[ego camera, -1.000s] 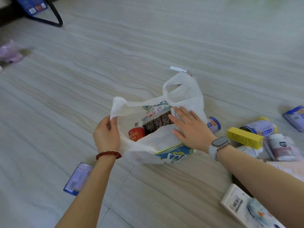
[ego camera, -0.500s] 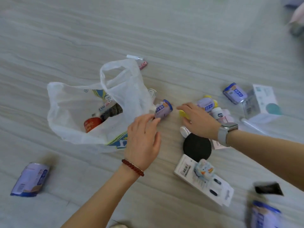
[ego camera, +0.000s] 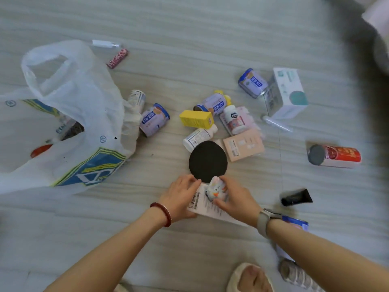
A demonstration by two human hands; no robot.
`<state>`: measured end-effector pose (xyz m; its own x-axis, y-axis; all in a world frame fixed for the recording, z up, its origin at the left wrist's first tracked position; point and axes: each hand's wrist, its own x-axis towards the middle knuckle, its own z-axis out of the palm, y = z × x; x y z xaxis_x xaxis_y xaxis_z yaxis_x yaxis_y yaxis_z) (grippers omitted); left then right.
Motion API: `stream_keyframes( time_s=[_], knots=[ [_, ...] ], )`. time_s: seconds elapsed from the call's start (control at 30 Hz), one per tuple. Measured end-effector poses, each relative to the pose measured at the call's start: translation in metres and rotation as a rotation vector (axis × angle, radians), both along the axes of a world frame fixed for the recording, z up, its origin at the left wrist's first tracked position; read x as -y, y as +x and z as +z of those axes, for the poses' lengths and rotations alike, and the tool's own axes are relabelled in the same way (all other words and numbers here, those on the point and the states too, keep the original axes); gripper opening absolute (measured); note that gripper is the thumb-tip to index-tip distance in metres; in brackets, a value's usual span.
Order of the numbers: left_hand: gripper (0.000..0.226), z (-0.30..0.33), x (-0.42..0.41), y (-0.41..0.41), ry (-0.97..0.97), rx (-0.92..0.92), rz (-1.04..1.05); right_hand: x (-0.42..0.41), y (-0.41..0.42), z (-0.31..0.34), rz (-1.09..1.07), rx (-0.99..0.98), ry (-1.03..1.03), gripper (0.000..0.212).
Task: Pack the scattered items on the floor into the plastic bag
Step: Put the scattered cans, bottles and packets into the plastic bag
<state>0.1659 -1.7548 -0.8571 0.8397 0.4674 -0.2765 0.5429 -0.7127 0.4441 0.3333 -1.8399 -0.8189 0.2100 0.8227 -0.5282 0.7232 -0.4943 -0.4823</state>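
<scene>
A white plastic bag (ego camera: 69, 114) with a blue and yellow print lies open on the floor at the left, with a red-lidded jar (ego camera: 41, 150) and other packs inside. Both hands grip a flat white blister pack (ego camera: 207, 204) bearing a barcode and a small rabbit figure, low in the middle of the view. My left hand (ego camera: 181, 197) holds its left edge. My right hand (ego camera: 235, 199) covers its right side, fingers around the figure. Just beyond the pack lies a black round disc (ego camera: 208, 160).
Scattered beyond the disc: purple cans (ego camera: 154, 120), a yellow box (ego camera: 196, 119), white bottles (ego camera: 199, 137), a pink box (ego camera: 244, 147), a white carton (ego camera: 288, 91), a red can (ego camera: 336, 155), a black tube (ego camera: 296, 197), a pink patterned tube (ego camera: 116, 58). Slippered feet (ego camera: 250, 278) at the bottom.
The view swung right, away from the bag. My left hand left the bag and the purple can, my right hand left the pile, and both came down onto the blister pack.
</scene>
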Motion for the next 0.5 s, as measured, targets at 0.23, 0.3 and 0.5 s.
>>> stream_keyframes(
  time_s=[0.23,0.3,0.5],
  knots=[
    [0.061,0.069,-0.020,-0.039,-0.177,0.518,0.340,-0.040,-0.003,0.040,-0.244,-0.346,0.331,0.061],
    [0.050,0.097,-0.035,-0.060,-0.083,0.593,0.421,-0.062,-0.015,0.058,-0.281,-0.398,0.450,0.059],
    [0.045,0.172,-0.075,-0.135,0.310,0.765,0.674,-0.127,-0.057,0.108,-0.241,-0.435,0.691,0.062]
  ],
)
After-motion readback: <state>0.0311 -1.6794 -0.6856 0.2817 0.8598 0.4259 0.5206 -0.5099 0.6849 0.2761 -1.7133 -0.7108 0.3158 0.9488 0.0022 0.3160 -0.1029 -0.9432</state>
